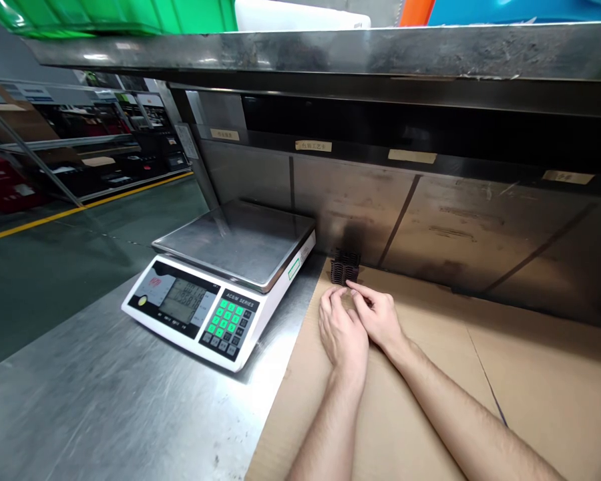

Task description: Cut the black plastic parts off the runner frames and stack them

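Note:
My left hand (341, 331) and my right hand (378, 314) lie close together on a brown cardboard sheet (531, 381), their fingertips meeting. Whether they pinch something small is hidden by the fingers. Just beyond the fingertips stands a small stack of dark ribbed metal parts (345, 267), against the steel back wall. My right fingertips nearly reach the stack, though I cannot tell whether they touch it.
A digital weighing scale (233, 246) with green keys stands on the steel table (105, 407) left of the cardboard. A steel shelf (330, 53) runs overhead, holding a green crate (105, 13). A back wall (461, 227) bounds the bench. Racks and a yellow-lined floor lie at far left.

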`<state>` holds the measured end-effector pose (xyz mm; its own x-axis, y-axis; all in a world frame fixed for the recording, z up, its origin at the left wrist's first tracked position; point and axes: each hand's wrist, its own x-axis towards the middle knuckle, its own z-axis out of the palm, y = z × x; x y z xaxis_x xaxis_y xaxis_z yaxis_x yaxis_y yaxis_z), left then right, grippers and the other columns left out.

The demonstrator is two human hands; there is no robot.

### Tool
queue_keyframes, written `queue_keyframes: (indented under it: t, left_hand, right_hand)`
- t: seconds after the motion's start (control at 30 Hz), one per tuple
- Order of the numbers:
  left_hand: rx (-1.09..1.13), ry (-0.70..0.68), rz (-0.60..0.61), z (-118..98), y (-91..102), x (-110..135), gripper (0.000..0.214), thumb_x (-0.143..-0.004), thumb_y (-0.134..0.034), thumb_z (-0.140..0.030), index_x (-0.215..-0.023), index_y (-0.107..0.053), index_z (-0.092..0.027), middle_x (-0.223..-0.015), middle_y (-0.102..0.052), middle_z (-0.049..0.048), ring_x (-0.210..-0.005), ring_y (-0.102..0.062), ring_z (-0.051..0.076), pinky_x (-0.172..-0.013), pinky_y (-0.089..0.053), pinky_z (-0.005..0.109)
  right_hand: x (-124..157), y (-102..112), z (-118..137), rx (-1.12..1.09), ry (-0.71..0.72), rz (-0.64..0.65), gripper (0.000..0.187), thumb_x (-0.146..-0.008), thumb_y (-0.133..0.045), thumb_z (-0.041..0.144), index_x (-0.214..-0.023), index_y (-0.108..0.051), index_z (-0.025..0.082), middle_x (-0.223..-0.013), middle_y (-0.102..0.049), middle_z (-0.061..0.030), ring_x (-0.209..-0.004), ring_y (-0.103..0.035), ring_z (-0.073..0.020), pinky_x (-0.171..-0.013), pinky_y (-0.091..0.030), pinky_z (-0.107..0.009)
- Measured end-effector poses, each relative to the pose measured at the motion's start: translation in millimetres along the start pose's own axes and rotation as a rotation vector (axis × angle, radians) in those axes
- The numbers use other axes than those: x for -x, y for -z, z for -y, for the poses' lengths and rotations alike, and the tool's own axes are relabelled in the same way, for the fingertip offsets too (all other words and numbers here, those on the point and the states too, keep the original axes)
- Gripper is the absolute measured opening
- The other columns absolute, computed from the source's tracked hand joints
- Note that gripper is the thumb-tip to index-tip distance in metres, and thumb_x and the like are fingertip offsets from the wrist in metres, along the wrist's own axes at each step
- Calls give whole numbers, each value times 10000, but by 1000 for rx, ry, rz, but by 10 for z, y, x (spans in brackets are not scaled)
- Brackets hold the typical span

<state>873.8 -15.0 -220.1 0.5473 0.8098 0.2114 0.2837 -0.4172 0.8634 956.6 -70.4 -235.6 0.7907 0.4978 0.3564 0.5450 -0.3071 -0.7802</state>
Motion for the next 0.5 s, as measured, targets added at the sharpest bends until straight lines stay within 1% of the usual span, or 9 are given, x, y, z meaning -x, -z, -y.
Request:
queue_keyframes:
  t: [0.2,0.37,0.5]
  left_hand:
    - [-8,10,3,0,-6,0,484,-829,-448,56,-1165,-639,-235,-1392,-614,94,-1292,-607,274,-1057,-494,438]
    - [-7,11,3,-1,-7,0,479,-827,-453,51,-1164,-646,-230,-1393,-614,99,-1306,-597,275,-1079,-487,443]
    - [-6,4,9,23,-9,-12,480,-829,-457,45,-1161,-648,-244,-1389,-615,85,-1305,-594,260,-1087,-480,426]
  right_hand:
    - [-7,0,-16,14,-17,10,420,-971,-532,363,-1241,-777,156,-789,-808,-76,-695,-716,-214,-656,-546,-298]
    - [-1,-1,-26,10,-29,25,391,-969,-538,349,-1206,-793,170,-889,-829,-89,-722,-741,-222,-693,-571,-312]
    - [-18,-31,-48,7,-36,27,362,-965,-541,341,-1153,-811,188,-896,-830,-84,-760,-756,-230,-730,-581,-315]
